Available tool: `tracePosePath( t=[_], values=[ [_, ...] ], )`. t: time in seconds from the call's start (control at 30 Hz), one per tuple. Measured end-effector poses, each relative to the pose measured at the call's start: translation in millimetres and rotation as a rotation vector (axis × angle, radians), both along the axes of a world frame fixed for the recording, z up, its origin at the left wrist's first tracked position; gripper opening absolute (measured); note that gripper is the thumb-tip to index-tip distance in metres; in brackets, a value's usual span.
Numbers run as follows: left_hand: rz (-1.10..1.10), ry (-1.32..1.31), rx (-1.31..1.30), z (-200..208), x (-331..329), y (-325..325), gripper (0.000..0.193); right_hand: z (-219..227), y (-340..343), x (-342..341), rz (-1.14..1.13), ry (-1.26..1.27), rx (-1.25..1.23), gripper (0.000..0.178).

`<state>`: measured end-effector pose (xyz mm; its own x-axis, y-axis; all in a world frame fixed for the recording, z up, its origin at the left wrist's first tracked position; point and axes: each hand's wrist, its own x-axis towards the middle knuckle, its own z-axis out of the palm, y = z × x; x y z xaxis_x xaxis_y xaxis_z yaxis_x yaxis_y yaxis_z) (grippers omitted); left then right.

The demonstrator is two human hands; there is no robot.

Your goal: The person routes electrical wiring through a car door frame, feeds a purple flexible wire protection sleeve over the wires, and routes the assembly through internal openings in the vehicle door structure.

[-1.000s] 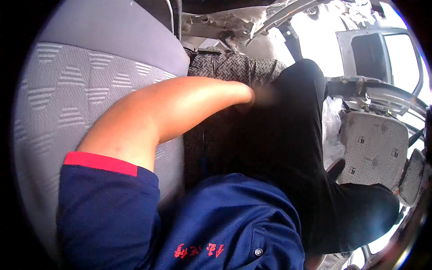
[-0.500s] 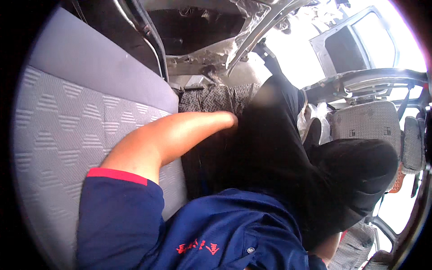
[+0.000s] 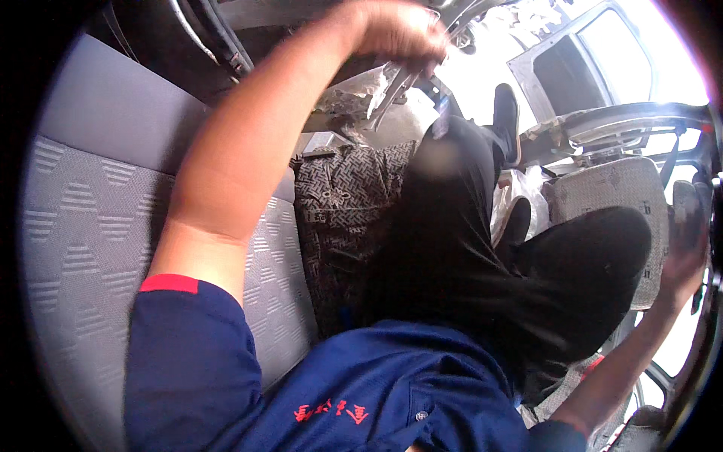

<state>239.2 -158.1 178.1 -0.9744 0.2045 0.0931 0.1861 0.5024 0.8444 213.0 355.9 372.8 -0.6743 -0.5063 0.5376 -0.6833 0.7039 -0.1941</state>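
My left hand [image 3: 407, 32] is raised at the top of the view, in front of a metal frame edge [image 3: 390, 98]. Its fingers are slightly blurred and look curled downward; what they hold, if anything, is hidden. Just below them is a small shiny, bluish thing [image 3: 440, 113], too smeared to name. At the far right my right hand [image 3: 684, 252] reaches up against a grey headrest-like cushion [image 3: 687, 197]. Shade and motion blur hide its fingers. My legs in black trousers [image 3: 452, 248] stretch across the middle, and one dark shoe [image 3: 507, 120] shows beyond the knee.
A grey patterned seat back [image 3: 90, 226] lies on the left, beside a dark patterned seat cushion [image 3: 346, 181]. Another patterned seat [image 3: 610, 203] stands to the right. A vehicle door [image 3: 580, 71] hangs open at the top right. A clear plastic bag [image 3: 533, 188] lies between the seats.
My left hand has risen from beside my thigh to the metal frame. My right forearm and hand have come into view at the right. A shoe now shows farther out.
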Motion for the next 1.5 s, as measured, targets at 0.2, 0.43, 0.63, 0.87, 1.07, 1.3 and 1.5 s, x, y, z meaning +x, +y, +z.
tracePosePath(
  t=[0.2,0.43,0.63,0.87,1.07,1.3,1.5],
  values=[
    [-0.17,0.357,0.438,108.8,28.3,2.3,0.025,4.6,-199.7,10.1,0.298,-0.446,0.085,0.049],
    [0.015,0.655,0.507,109.2,59.2,-1.6,0.028,16.6,-276.8,27.8,0.385,-0.486,0.313,0.031],
    [0.072,0.452,0.337,118.4,57.2,14.6,0.026,-5.3,-249.1,-1.7,0.401,-0.429,0.263,0.026],
    [0.146,0.537,0.284,37.6,4.3,-13.6,0.029,4.4,-240.4,-40.9,0.383,-0.381,0.252,0.029],
    [0.338,0.381,0.385,21.8,-1.9,-22.1,0.027,-1.5,-219.7,-48.7,0.423,-0.424,0.044,0.042],
    [0.372,0.378,0.385,30.4,19.4,-41.8,0.026,-7.3,-197.9,-71.6,0.374,-0.481,0.115,0.04],
    [0.389,0.376,0.49,73.6,59.3,-64.1,0.023,-4.4,-245.6,-60.6,0.351,-0.424,0.143,0.043]
  ],
)
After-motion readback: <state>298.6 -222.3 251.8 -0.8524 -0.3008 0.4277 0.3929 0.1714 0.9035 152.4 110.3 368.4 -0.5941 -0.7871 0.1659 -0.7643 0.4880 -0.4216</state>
